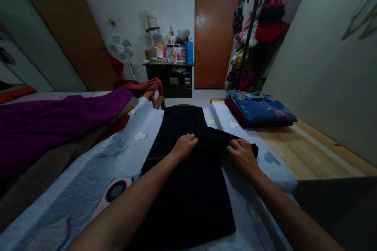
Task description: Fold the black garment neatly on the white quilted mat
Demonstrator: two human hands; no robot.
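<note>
Cabinet (180,94) holding small items (174,81), left hand (184,148), right hand (243,157), fingers gripping black garment (191,196)

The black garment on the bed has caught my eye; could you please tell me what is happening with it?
A person has the black garment spread on the pale bed cover. The left hand rests on it with curled fingers; the right hand holds its outstretched sleeve near the cuff.
</note>
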